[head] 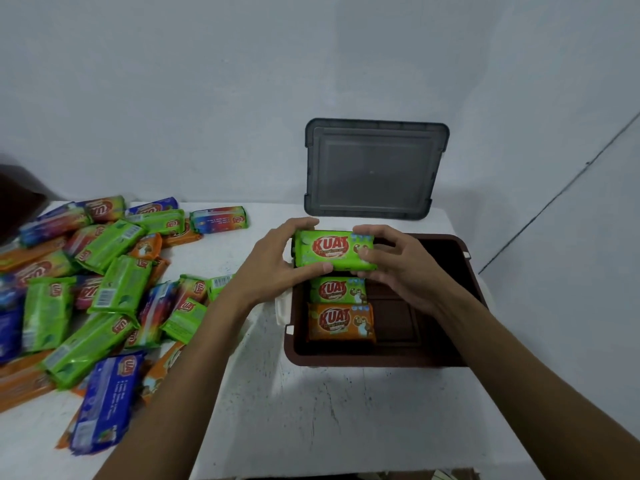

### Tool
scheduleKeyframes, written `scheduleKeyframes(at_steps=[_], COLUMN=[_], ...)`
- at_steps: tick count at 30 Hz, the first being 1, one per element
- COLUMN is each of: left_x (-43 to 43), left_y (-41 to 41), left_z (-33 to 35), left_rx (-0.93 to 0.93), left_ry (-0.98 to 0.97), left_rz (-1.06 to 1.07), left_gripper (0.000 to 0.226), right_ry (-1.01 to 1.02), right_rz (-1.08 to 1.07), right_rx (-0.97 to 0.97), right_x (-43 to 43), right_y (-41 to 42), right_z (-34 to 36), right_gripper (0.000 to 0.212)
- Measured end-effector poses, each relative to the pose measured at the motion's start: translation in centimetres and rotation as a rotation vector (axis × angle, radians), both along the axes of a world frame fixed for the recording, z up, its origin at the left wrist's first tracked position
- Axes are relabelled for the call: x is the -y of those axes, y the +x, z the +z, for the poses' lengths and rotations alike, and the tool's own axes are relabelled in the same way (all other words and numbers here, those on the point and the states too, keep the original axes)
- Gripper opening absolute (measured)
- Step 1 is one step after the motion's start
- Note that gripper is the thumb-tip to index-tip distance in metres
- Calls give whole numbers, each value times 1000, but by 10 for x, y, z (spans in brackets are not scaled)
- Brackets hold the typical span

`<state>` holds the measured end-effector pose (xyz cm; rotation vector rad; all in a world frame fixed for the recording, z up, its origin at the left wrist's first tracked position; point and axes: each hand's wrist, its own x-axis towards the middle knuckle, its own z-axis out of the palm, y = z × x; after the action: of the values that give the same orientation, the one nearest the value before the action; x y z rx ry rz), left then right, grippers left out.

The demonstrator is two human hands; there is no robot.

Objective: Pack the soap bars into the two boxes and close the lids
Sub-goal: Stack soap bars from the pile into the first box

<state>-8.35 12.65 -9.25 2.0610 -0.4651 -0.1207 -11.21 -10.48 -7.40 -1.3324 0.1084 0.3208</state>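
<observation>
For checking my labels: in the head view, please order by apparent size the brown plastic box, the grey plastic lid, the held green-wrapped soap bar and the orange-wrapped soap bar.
1. brown plastic box
2. grey plastic lid
3. held green-wrapped soap bar and orange-wrapped soap bar: alike; green one nearer, so unranked

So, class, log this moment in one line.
held green bar: gripped by left hand, right hand | brown box: packed green bar, packed orange bar | lid: open

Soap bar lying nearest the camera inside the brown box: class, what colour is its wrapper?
That soap bar is wrapped in orange; head view shows it best.
</observation>
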Motion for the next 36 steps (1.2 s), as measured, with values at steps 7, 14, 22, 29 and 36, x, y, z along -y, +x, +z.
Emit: scheduleKeyframes(at_steps=[7, 14, 22, 29, 36], left_x=[-6, -9, -8, -7, -10], left_y=[4, 6, 6, 5, 4], left_z=[-28, -42, -45, -47, -47], left_rx=[164, 242, 229, 223, 213], left_ry=[66, 137, 128, 84, 42], left_rz=[118, 124, 144, 162, 142], left_gripper=[42, 36, 38, 38, 36], right_ry=[-269, -453, -993, -1046, -1215], right_rz=[-5, 88, 211, 264, 302], right_rx=[-9, -35, 83, 92, 177], right_x=[15, 4, 1, 0, -5], right_y=[-5, 5, 7, 7, 5], right_z=[-20, -45, -65, -65, -34], right_gripper=[33, 34, 40, 41, 38])
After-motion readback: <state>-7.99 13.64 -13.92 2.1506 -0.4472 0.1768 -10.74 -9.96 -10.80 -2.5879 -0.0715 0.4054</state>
